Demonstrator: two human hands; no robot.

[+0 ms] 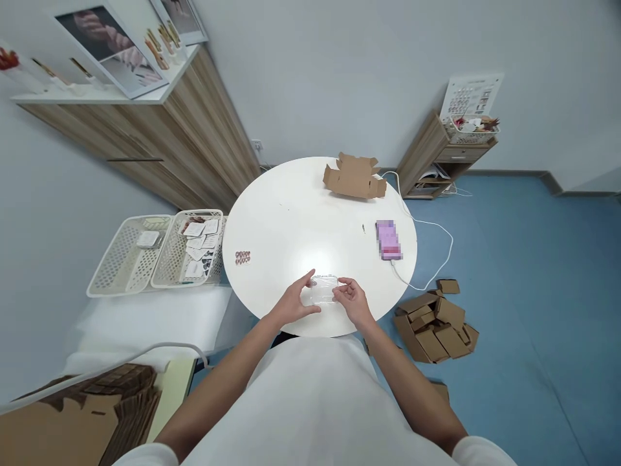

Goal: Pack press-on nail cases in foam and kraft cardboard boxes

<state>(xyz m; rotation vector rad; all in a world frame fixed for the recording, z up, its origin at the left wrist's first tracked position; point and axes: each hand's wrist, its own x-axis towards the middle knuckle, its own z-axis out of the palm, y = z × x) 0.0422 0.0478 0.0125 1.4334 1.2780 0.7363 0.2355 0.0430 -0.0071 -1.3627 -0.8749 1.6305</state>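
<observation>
A small clear plastic case (324, 289) is held between both hands over the near edge of the round white table (291, 226). My left hand (295, 299) grips its left end, thumb on top and fingers curled below. My right hand (353, 299) pinches its right end. A small card of dark red press-on nails (242, 257) lies on the table's left side, away from both hands.
A flat unfolded cardboard box (354, 177) lies at the table's far side. A phone (388, 239) on a white cable sits right. Two white baskets (160, 254) stand left, one with cards. Folded cardboard boxes (436, 323) are piled on the blue floor, right.
</observation>
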